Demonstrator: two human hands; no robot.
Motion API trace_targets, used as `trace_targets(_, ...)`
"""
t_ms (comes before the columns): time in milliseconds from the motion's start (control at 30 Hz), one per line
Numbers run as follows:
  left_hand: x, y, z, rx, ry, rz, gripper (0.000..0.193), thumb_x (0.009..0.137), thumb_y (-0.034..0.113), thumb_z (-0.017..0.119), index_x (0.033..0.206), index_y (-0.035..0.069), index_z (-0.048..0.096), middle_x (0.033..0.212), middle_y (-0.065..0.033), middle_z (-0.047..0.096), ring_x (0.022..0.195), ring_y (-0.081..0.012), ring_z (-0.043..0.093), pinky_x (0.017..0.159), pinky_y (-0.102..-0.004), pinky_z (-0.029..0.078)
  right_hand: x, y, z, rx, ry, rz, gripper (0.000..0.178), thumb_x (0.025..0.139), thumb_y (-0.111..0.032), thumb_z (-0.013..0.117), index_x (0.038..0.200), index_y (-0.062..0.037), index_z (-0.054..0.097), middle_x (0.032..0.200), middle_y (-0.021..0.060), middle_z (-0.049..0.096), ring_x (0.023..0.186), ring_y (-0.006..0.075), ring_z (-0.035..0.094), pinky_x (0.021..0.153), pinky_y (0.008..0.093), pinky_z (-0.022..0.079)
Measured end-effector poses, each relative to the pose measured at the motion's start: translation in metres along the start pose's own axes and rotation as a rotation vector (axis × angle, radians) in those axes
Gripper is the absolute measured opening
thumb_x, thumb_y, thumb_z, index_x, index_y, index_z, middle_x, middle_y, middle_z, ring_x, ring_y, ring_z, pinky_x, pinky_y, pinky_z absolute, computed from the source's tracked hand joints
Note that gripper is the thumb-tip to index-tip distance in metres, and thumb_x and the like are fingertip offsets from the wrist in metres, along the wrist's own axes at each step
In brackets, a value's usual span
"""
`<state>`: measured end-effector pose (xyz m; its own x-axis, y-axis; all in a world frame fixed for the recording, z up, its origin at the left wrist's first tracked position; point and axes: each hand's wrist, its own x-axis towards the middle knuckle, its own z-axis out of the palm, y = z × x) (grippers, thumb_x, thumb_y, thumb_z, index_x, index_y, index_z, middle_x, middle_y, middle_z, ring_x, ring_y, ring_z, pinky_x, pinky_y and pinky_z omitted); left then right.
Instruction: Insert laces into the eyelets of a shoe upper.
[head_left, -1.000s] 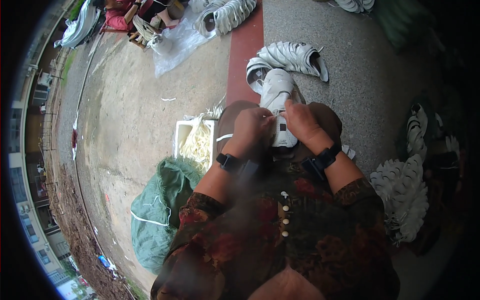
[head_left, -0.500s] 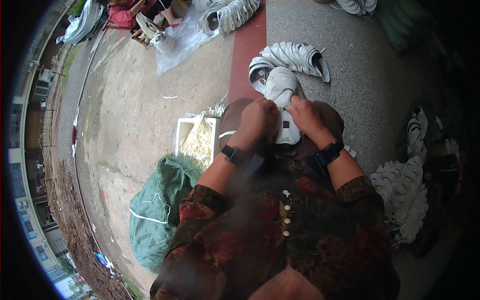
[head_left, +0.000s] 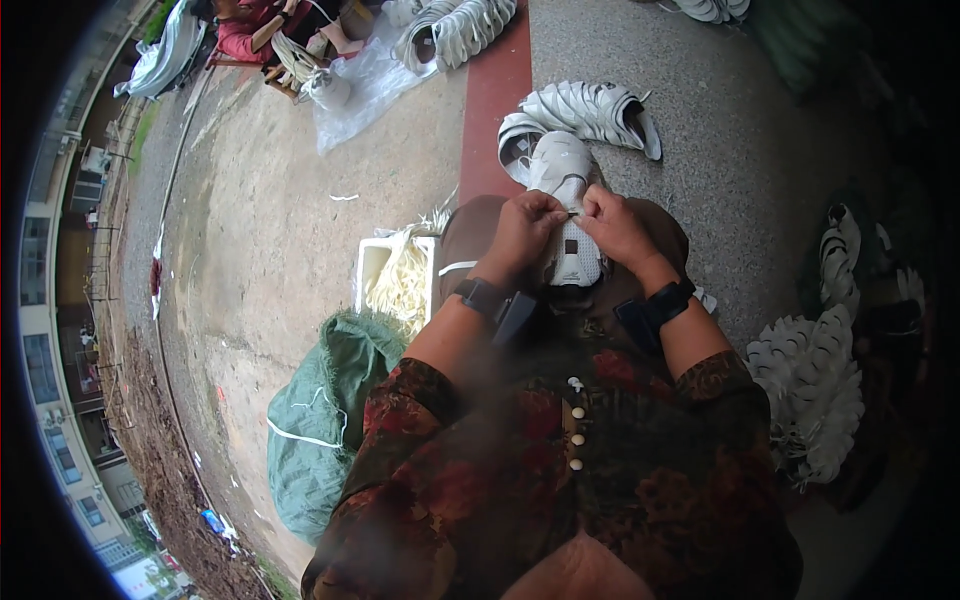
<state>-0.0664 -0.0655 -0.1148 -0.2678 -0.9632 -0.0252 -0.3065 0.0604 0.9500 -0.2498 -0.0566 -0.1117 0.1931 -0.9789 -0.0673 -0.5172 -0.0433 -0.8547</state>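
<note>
A white shoe upper [head_left: 562, 165] lies lengthwise across my lap, its perforated part [head_left: 576, 262] with a small dark square towards me. My left hand [head_left: 526, 228] comes at it from the left, thumb and fingertips pinched together at its middle. From the right, my right hand [head_left: 612, 228] pinches the upper at the same place, its fingertips close to the left ones. Whether a lace is also between the fingers is too small to tell. Just beyond, a curved row of nested white shoe uppers [head_left: 585, 108] rests on the ground.
Left of my knee stands a white box [head_left: 370, 268] of pale laces [head_left: 402, 282], with a green woven sack [head_left: 312, 440] nearer me. More stacked uppers [head_left: 810, 390] lie to the right. At the far left, a person in red [head_left: 245, 38] sits by clear plastic sheeting [head_left: 355, 105].
My left hand has turned slightly, so its pinched fingertips show more clearly. Both hands stay at the middle of the shoe upper. The view has shifted slightly.
</note>
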Motion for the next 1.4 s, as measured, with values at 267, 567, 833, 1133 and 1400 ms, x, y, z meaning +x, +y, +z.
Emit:
trace_targets(267,-0.006,0.009,-0.005,0.184,0.023,-0.029,0.013,0.079,0.012,0.066,0.085,0.001,0.065,0.078,-0.0145,0.066,0.072,-0.0231,0.064,0.069,-0.0329,0.05,-0.006,-0.008,0.016,-0.18,0.259,-0.14,0.027,0.071,-0.005,0.068,0.083,-0.0029,0.043,0.072,0.0158,0.051,0.069,0.0372,0.054,0.062,0.0422,0.043)
trace_targets(567,0.009,-0.007,-0.003,0.195,-0.016,0.296,0.01,0.074,0.01,0.068,0.078,0.003,0.062,0.072,-0.016,0.063,0.068,-0.0312,0.062,0.063,-0.0361,0.049,-0.006,-0.01,0.002,-0.147,0.091,-0.162,0.027,0.071,-0.006,0.068,0.086,-0.0014,0.046,0.084,0.022,0.057,0.084,0.0436,0.055,0.07,0.0483,0.045)
trace_targets(833,0.008,-0.002,0.004,0.183,0.038,0.187,0.012,0.074,0.009,0.07,0.08,0.002,0.062,0.071,-0.0143,0.063,0.065,-0.0263,0.062,0.061,-0.0334,0.048,0.0,-0.008,0.006,-0.231,0.173,-0.314,0.018,0.073,0.0,0.062,0.084,-0.0006,0.048,0.078,0.0215,0.054,0.079,0.0423,0.054,0.066,0.0464,0.044)
trace_targets(1133,0.004,0.002,-0.029,0.187,-0.11,0.132,0.013,0.08,0.012,0.068,0.086,0.001,0.063,0.077,-0.012,0.064,0.071,-0.0203,0.061,0.068,-0.032,0.048,-0.012,0.016,-0.039,-0.49,0.176,-0.385,0.004,0.078,-0.001,0.052,0.08,-0.004,0.052,0.076,0.0206,0.054,0.073,0.0388,0.055,0.062,0.0432,0.045)
trace_targets(1400,-0.006,0.005,-0.034,0.275,-0.118,0.085,0.008,0.077,0.007,0.067,0.081,0.001,0.065,0.072,-0.009,0.063,0.068,-0.0132,0.058,0.065,-0.0297,0.048,-0.022,0.002,-0.027,-0.043,0.026,-0.143,0.029,0.075,0.003,0.058,0.104,-0.0022,0.056,0.089,0.0114,0.06,0.078,0.0229,0.06,0.069,0.0316,0.048)
